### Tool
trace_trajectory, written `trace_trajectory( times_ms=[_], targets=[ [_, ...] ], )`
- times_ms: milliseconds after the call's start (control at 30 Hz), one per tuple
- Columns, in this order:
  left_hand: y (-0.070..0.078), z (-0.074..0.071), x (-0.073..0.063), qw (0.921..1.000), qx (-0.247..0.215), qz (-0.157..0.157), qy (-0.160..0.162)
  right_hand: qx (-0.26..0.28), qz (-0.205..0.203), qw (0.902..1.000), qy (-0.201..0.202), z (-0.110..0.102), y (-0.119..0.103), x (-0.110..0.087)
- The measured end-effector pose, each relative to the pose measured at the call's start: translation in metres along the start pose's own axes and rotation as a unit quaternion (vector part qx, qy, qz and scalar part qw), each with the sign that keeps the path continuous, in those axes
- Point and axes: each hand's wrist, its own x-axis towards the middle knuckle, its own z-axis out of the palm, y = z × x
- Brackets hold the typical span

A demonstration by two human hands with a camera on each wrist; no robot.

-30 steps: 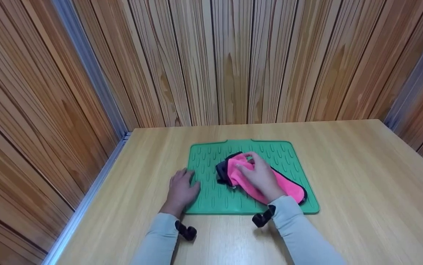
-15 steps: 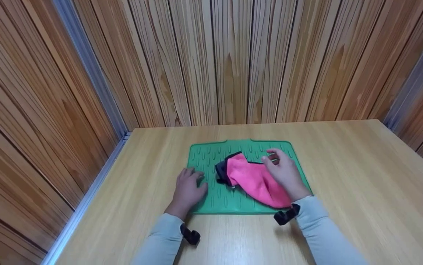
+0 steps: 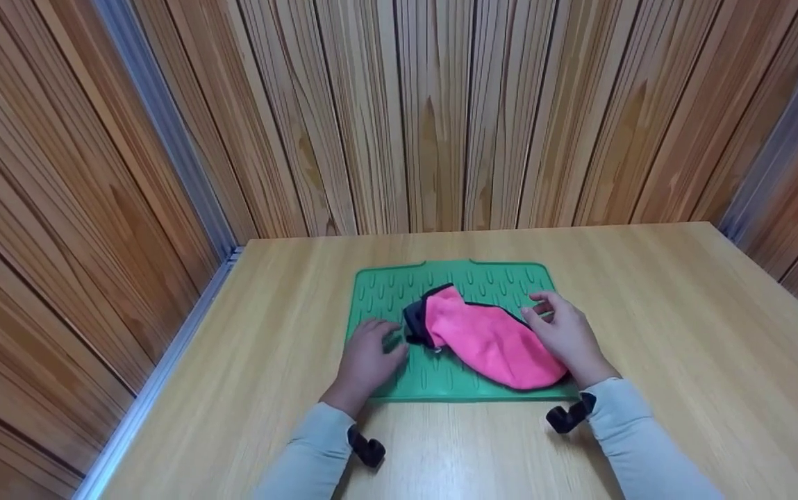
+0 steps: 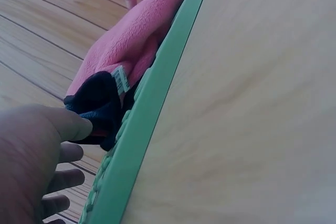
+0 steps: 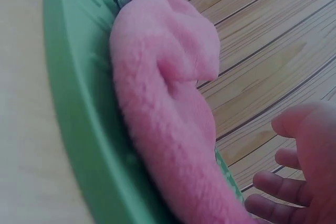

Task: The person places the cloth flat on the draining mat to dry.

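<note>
A pink fleece piece [image 3: 492,340] with dark edging lies bunched on a green ridged mat [image 3: 378,292]. Its folded dark end [image 4: 102,100] points left, and a small pale label [image 4: 121,78] sticks out beside it. My left hand [image 3: 369,357] is over the mat's left part, fingers loosely bent and spread. In the left wrist view its thumb [image 4: 73,124] overlaps the dark end. Over on the right, my right hand [image 3: 569,337] hovers by the fleece's right edge, fingers slightly bent and apart, with nothing in its grasp.
The mat rests on a light wooden table [image 3: 287,292]. Wood-panelled walls [image 3: 433,118] stand behind and at both sides, with a metal strip [image 3: 162,132] in the left corner. Black camera mounts [image 3: 369,448] are strapped to both wrists.
My right hand has let go of the pink fleece and moved right, and the fleece's right end now lies more spread out. My left hand has shifted right, toward the dark end.
</note>
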Motion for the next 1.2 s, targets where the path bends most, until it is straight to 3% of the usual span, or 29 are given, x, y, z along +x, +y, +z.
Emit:
trace_trajectory(
  times_ms=[133, 333, 633, 1200],
  targets=[
    [0.007, 0.005, -0.002, 0.9996, -0.024, -0.015, 0.004, -0.034, -0.009, 0.9994, -0.004, -0.003, 0.01, -0.003],
    [0.018, 0.014, -0.005, 0.9984, -0.053, -0.013, -0.012, -0.07, -0.009, 0.9974, -0.014, -0.003, 0.018, -0.006],
    [0.034, 0.027, -0.007, 0.9993, -0.034, -0.013, 0.014, -0.107, -0.033, 0.9938, -0.002, 0.008, 0.023, -0.004],
    [0.028, 0.041, 0.001, 0.9964, -0.075, 0.019, 0.036, -0.141, -0.046, 0.9886, 0.025, 0.014, 0.02, -0.009]
  ],
)
